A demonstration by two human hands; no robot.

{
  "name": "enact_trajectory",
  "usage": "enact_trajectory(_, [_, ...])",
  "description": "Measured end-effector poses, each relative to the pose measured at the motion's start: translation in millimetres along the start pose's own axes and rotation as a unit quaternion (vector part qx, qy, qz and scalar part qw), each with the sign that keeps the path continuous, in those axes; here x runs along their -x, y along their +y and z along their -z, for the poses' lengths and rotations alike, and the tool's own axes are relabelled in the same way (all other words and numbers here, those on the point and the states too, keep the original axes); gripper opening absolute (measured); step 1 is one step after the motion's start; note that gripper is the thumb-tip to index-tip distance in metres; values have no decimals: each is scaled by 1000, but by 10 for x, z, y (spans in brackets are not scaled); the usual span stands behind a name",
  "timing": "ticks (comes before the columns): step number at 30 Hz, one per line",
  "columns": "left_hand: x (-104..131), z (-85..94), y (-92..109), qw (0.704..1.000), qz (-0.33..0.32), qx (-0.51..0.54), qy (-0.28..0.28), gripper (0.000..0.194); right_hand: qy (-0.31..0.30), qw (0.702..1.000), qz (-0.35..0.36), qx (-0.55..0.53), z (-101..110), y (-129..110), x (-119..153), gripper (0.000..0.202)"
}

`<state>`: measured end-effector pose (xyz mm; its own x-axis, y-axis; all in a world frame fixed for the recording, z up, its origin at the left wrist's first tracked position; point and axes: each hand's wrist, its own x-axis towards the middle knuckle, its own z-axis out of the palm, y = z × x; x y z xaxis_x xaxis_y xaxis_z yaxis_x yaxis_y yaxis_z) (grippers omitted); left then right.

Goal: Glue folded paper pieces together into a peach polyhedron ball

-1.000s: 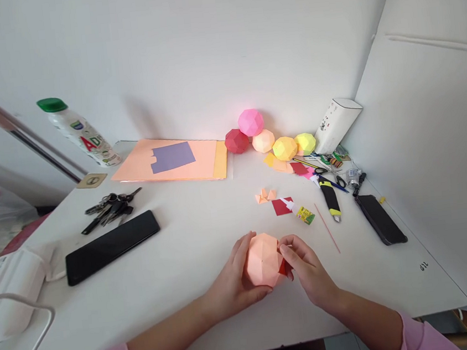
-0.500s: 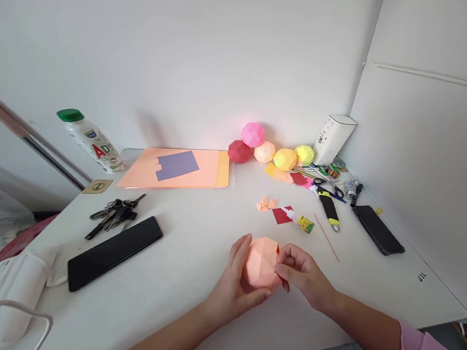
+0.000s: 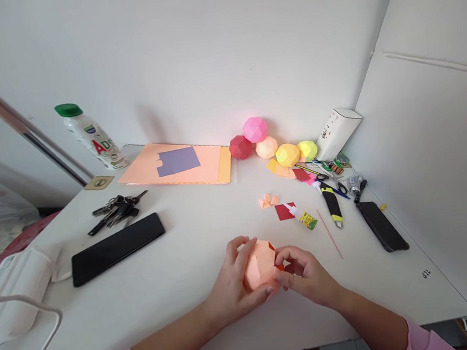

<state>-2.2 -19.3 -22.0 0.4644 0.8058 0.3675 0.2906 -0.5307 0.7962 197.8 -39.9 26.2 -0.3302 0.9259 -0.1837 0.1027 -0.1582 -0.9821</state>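
Observation:
Between my hands, near the table's front edge, is a peach faceted paper ball [image 3: 260,265] with a dark red opening on its right side. My left hand [image 3: 238,280] wraps around its left side, thumb along the bottom front. The fingers and thumb of my right hand [image 3: 306,276] pinch the ball's right edge beside the opening; some fingertips are hidden behind it. Beyond the ball lie small folded peach paper pieces [image 3: 268,200], a red paper square [image 3: 284,212] and a small glue bottle [image 3: 306,219] with a white nozzle.
Several finished paper balls [image 3: 255,130] stand against the wall. A utility knife [image 3: 332,205], a thin stick [image 3: 330,234] and a black phone [image 3: 383,226] lie right. Left are another phone [image 3: 118,249], keys [image 3: 118,212], a bottle [image 3: 95,142] and peach sheets [image 3: 140,165].
The paper ball has turned slightly in my hands, so its opening shows more at the upper right. My right fingers have shifted along its edge. The camera view has moved a little.

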Motion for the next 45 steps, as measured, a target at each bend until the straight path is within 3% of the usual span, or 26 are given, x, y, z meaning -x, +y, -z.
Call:
enact_trajectory(7, [-3, 35, 27, 993, -99, -54, -35, 63, -13, 999, 26, 31, -11, -57, -20, 24])
enact_trajectory(13, [30, 24, 8, 993, -94, -14, -69, 57, 19, 1000, 4, 12, -37, -32, -21, 23])
enact_trajectory(21, [26, 21, 11, 992, -100, -37, -67, 58, 35, 999, -7, -4, -55, -8, -8, 23])
enact_trajectory(30, [32, -5, 25, 984, -138, -87, -76, 77, 45, 999, -10, -4, -40, 25, -12, 26])
enact_trajectory(45, [35, -31, 16, 975, -161, -130, -74, 81, 68, 996, -6, -53, -73, 49, -6, 26])
